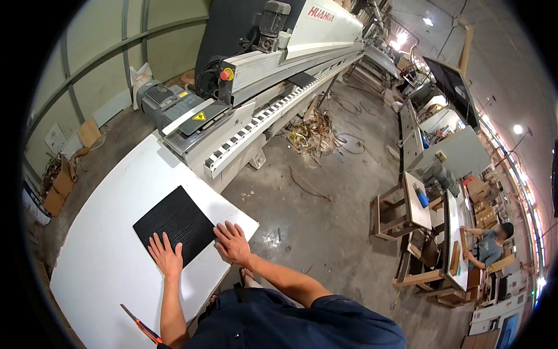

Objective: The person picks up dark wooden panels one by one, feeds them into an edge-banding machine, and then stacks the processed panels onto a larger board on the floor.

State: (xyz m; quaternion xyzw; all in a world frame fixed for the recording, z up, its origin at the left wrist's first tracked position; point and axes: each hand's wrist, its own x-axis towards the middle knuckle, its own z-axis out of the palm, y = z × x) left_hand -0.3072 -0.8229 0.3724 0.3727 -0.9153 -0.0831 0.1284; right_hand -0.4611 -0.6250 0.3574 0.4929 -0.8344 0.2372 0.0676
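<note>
A square black panel (172, 218) with a wood-grain surface lies on the white table (107, 232). My left hand (166, 256) rests flat on the panel's near side, fingers spread. At the panel's right corner is my right hand (233, 243), its fingers stretched out along the edge and its palm off the panel. Neither hand wraps round anything. An orange-handled tool with a thin dark blade (141, 326) lies on the table left of my left forearm, partly hidden by it.
Beyond the table runs a long machine (273, 78) with a roller track (261, 119), a red button (225, 75) and another black panel (301, 79). Scrap strips (314, 131) litter the floor. A person (491, 247) works at a bench (456, 232) on the right.
</note>
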